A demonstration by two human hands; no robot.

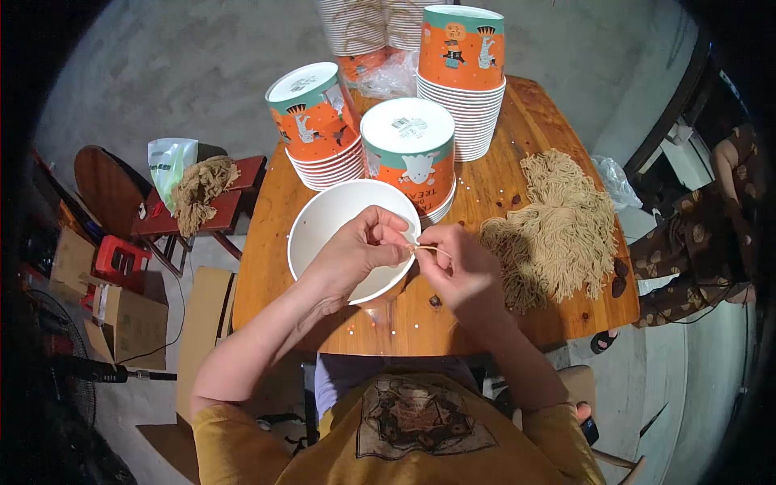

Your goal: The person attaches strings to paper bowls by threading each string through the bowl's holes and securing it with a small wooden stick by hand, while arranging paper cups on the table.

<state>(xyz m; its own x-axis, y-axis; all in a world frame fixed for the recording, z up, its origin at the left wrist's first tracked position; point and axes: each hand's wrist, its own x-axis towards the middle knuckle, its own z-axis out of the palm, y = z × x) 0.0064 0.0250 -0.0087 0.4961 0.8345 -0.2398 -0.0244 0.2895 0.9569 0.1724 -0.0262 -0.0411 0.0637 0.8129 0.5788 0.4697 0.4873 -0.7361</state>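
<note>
A white bucket (319, 222) stands open at the near side of the wooden table. Over its right rim my left hand (364, 249) pinches a short tan cord (430, 249) between thumb and fingers. My right hand (461, 271) meets it just right of the rim, its fingers closed on the same cord. The join between the fingertips is too small to make out. Right of my hands lies a heap of tan cords (566, 226). Behind the bucket, an upside-down orange and green bucket (408, 153) shows a white ghost figure.
Stacked upside-down buckets stand at the back left (311, 121) and back right (461, 81), with more behind. A stool (230, 198) at left holds tan cords and a plastic bag (171, 166). Another person (703, 234) is at the far right. Cardboard boxes (137, 327) sit on the floor.
</note>
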